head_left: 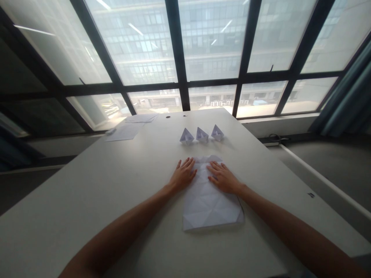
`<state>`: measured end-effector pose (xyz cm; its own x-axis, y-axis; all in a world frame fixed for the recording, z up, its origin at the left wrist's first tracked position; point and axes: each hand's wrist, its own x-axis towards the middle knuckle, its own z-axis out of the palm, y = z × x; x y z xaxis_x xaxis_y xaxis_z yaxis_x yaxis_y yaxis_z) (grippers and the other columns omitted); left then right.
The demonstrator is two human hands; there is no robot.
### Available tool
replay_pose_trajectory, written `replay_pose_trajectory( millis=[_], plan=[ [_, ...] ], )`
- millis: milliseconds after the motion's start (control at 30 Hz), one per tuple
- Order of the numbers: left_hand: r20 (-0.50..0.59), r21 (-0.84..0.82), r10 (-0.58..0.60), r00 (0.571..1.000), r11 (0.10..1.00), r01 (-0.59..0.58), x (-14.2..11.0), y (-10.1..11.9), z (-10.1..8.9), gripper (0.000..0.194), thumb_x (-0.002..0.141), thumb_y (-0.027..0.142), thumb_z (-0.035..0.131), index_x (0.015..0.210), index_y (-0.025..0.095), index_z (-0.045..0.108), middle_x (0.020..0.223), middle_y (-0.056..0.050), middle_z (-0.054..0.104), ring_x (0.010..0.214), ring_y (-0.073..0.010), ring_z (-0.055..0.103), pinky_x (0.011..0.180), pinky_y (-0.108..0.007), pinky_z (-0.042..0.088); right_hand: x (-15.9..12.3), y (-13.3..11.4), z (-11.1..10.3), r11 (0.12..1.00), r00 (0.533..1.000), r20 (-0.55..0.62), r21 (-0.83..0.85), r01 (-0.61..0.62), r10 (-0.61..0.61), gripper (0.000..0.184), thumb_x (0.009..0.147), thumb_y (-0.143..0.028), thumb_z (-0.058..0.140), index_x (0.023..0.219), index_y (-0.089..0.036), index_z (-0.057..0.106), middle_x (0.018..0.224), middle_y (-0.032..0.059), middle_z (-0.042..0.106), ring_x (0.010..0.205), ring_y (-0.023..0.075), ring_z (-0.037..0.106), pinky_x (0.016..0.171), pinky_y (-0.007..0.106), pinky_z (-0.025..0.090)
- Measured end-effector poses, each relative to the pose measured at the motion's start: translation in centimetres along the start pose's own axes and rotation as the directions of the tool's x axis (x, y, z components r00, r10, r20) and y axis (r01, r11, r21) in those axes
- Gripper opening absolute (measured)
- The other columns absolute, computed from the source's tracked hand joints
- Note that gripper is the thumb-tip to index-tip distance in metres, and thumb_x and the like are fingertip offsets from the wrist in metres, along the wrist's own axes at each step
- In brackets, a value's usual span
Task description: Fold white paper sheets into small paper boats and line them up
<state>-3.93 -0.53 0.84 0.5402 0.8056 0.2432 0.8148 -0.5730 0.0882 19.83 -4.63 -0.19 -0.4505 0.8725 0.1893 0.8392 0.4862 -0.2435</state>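
Observation:
A creased white sheet of paper (210, 204) lies on the table in front of me, its fold lines crossing in diagonals. Its far edge is partly folded over or raised. My left hand (184, 173) rests flat on the sheet's left side near the far end, fingers stretched out. On the right side, my right hand (223, 177) presses down in the same way with spread fingers. Beyond the sheet stand three folded paper boats, the left boat (187, 137), the middle boat (202, 135) and the right boat (217, 133), in a row.
Several flat sheets of paper (123, 132) lie at the far left of the white table (116, 181). Two small dark spots sit near the far edge. Large windows (210, 42) rise behind the table, with a blue curtain (344, 96) at right.

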Motion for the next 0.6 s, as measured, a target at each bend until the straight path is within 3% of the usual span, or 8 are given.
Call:
replay_pose_trajectory(
  millis=[67, 167, 300, 600],
  plan=[
    [-0.022, -0.022, 0.056, 0.998, 0.998, -0.056, 0.0, 0.4, -0.1, 0.053, 0.101, 0.040, 0.031, 0.148, 0.017, 0.037, 0.155, -0.008, 0.034, 0.146, -0.0212, 0.024, 0.121, -0.044, 0.012, 0.0, 0.3, 0.0, 1.000, 1.000, 0.000, -0.005, -0.014, 0.014, 0.056, 0.098, -0.043, 0.038, 0.148, -0.017, 0.038, 0.156, 0.0135, 0.031, 0.146, 0.0264, 0.024, 0.118, 0.049, 0.017],
    [0.047, -0.058, 0.101, 0.994, 0.993, -0.099, -0.2, 0.7, 0.0, 0.061, 0.099, 0.052, 0.034, 0.149, 0.018, 0.035, 0.156, -0.009, 0.032, 0.146, -0.0239, 0.024, 0.119, -0.045, 0.017, 0.0, 0.7, -0.1, 1.000, 1.000, 0.010, -0.007, -0.030, 0.030, 0.057, 0.099, -0.043, 0.037, 0.149, -0.017, 0.036, 0.157, 0.0138, 0.030, 0.146, 0.0261, 0.022, 0.118, 0.048, 0.016],
    [0.130, -0.053, 0.107, 0.986, 0.993, -0.101, -0.5, 0.7, 0.3, 0.073, 0.096, 0.062, 0.033, 0.152, 0.017, 0.030, 0.158, -0.011, 0.026, 0.148, -0.0283, 0.018, 0.118, -0.049, 0.017, 0.1, 0.9, -0.2, 1.000, 0.999, 0.028, 0.000, -0.031, 0.031, 0.058, 0.098, -0.043, 0.037, 0.150, -0.016, 0.034, 0.157, 0.0135, 0.029, 0.147, 0.0247, 0.022, 0.118, 0.047, 0.015],
    [0.196, -0.054, 0.113, 0.974, 0.993, -0.104, -0.7, 0.7, -0.5, 0.076, 0.093, 0.069, 0.031, 0.154, 0.025, 0.024, 0.161, -0.009, 0.017, 0.149, -0.0291, 0.010, 0.119, -0.049, 0.012, 0.0, 1.3, -0.4, 0.999, 0.999, 0.023, 0.006, -0.037, 0.036, 0.058, 0.099, -0.043, 0.036, 0.149, -0.016, 0.035, 0.157, 0.0128, 0.029, 0.146, 0.0243, 0.022, 0.118, 0.047, 0.016]
  ],
)
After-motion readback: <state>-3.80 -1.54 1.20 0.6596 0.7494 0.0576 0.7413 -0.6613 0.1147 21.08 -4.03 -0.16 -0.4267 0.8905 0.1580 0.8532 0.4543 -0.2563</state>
